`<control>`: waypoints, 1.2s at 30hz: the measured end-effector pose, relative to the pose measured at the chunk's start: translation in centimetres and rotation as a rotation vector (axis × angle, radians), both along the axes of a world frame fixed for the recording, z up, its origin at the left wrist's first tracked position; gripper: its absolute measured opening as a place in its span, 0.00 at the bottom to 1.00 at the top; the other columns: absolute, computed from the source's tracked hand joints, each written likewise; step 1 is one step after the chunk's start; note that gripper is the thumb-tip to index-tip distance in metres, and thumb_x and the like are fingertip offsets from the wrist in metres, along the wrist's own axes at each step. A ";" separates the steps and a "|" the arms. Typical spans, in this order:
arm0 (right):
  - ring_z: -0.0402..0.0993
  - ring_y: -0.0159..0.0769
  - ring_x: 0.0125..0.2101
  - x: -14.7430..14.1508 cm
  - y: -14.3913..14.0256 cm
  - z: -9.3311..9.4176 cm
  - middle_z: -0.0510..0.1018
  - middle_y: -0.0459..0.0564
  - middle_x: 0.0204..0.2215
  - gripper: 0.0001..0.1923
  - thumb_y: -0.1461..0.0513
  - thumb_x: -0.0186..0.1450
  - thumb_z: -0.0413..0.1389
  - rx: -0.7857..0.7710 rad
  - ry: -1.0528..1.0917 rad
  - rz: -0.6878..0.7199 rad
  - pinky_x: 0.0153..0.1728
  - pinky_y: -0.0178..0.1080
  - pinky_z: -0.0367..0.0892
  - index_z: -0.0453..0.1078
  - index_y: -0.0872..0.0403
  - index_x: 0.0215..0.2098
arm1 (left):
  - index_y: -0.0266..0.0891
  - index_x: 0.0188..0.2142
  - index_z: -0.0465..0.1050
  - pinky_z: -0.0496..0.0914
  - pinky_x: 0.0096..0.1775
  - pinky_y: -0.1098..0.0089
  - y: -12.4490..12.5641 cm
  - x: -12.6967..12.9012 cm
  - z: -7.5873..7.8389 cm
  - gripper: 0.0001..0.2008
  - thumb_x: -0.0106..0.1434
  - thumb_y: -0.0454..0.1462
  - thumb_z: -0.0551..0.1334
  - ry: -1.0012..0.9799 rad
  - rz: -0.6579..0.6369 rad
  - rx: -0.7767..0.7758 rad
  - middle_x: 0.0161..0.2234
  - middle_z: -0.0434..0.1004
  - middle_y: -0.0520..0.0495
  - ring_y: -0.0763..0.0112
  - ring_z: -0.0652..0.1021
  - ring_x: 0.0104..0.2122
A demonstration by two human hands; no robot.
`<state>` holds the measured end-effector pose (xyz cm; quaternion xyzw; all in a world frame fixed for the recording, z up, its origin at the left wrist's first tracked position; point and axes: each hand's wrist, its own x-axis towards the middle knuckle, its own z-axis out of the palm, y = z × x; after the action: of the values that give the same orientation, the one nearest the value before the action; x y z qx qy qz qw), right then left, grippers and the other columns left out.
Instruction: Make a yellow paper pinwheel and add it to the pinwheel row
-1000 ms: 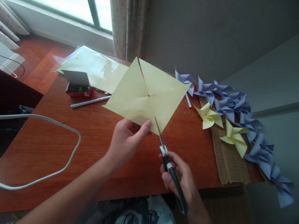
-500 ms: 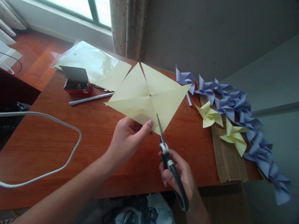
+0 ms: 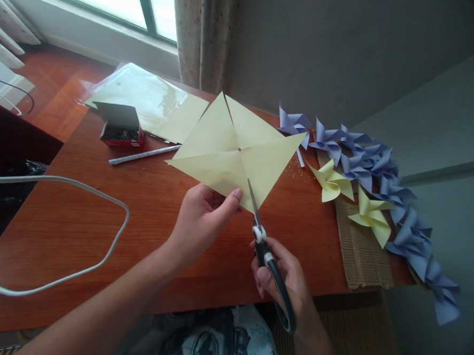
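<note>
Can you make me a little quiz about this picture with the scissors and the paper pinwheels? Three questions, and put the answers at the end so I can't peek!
1. Pick one. The left hand is holding:
A) a white cable
B) a yellow paper sheet
C) a blue pinwheel

2. Look at the red box. True or false: its lid is shut.

3. Count: how many yellow pinwheels lie among the blue ones?

Key:
1. B
2. False, the lid stands up.
3. Two
</note>
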<state>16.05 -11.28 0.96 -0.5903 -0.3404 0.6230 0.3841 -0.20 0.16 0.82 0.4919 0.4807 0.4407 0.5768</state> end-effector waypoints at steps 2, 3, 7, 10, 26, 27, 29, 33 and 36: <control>0.61 0.26 0.21 -0.1 0.0 0.1 0.68 0.42 0.25 0.31 0.43 0.59 0.65 0.002 -0.006 -0.002 0.22 0.32 0.57 0.69 0.56 0.50 | 0.35 0.29 0.77 0.73 0.27 0.76 0.0 0.0 0.1 0.09 0.63 0.37 0.65 0.000 0.005 -0.010 0.24 0.83 0.48 0.69 0.82 0.25; 0.61 0.26 0.21 -0.1 0.0 0.1 0.68 0.42 0.25 0.31 0.44 0.59 0.65 0.003 -0.011 -0.003 0.22 0.32 0.57 0.69 0.56 0.50 | 0.35 0.29 0.77 0.73 0.27 0.75 0.0 0.0 0.1 0.08 0.63 0.37 0.65 0.000 0.008 -0.012 0.25 0.83 0.47 0.69 0.82 0.25; 0.61 0.27 0.21 -0.2 0.1 0.3 0.67 0.42 0.24 0.31 0.43 0.60 0.65 -0.001 -0.021 -0.009 0.22 0.33 0.57 0.69 0.56 0.51 | 0.35 0.30 0.77 0.73 0.27 0.75 0.0 0.1 0.1 0.07 0.62 0.37 0.65 0.003 0.020 -0.018 0.25 0.83 0.46 0.68 0.82 0.25; 0.60 0.26 0.21 -0.2 0.1 0.3 0.67 0.42 0.24 0.31 0.44 0.60 0.65 -0.006 -0.023 -0.009 0.22 0.32 0.57 0.69 0.56 0.51 | 0.35 0.30 0.77 0.73 0.27 0.75 -0.1 0.1 0.1 0.07 0.62 0.37 0.65 -0.006 0.018 -0.016 0.25 0.83 0.47 0.68 0.82 0.25; 0.61 0.27 0.21 -0.3 -0.1 0.5 0.69 0.43 0.26 0.31 0.44 0.59 0.65 -0.030 -0.045 -0.024 0.22 0.32 0.58 0.70 0.56 0.51 | 0.34 0.31 0.77 0.73 0.27 0.76 0.0 0.1 0.1 0.07 0.63 0.37 0.65 -0.005 0.012 -0.020 0.26 0.83 0.46 0.69 0.82 0.25; 0.61 0.27 0.21 -0.3 -0.1 0.5 0.69 0.43 0.26 0.30 0.44 0.59 0.65 -0.030 -0.050 -0.024 0.22 0.32 0.58 0.71 0.56 0.50 | 0.35 0.31 0.77 0.73 0.27 0.75 0.0 0.1 0.1 0.07 0.63 0.37 0.65 -0.003 0.013 -0.020 0.26 0.83 0.46 0.69 0.82 0.25; 0.61 0.27 0.21 -0.3 -0.1 0.5 0.69 0.43 0.26 0.30 0.44 0.59 0.65 -0.029 -0.060 -0.022 0.22 0.32 0.58 0.71 0.56 0.50 | 0.35 0.30 0.77 0.73 0.26 0.75 0.0 0.1 0.1 0.07 0.63 0.36 0.65 -0.003 0.019 -0.019 0.26 0.83 0.46 0.69 0.82 0.25; 0.61 0.27 0.21 -0.3 -0.1 0.5 0.70 0.43 0.26 0.30 0.44 0.59 0.65 -0.028 -0.080 -0.025 0.22 0.32 0.58 0.71 0.56 0.50 | 0.35 0.30 0.76 0.73 0.26 0.75 0.1 0.1 0.1 0.07 0.62 0.37 0.65 -0.023 0.024 -0.019 0.26 0.83 0.46 0.69 0.82 0.25; 0.61 0.27 0.21 -0.3 -0.2 0.5 0.70 0.43 0.26 0.30 0.44 0.59 0.65 -0.024 -0.086 -0.021 0.22 0.33 0.59 0.71 0.56 0.50 | 0.34 0.31 0.77 0.73 0.26 0.75 0.1 0.1 0.1 0.07 0.62 0.37 0.66 -0.039 0.022 -0.026 0.25 0.83 0.46 0.69 0.82 0.25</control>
<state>15.79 -11.43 1.50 -0.6246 -0.3430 0.5970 0.3687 -0.12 0.26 0.87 0.4705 0.4803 0.4503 0.5875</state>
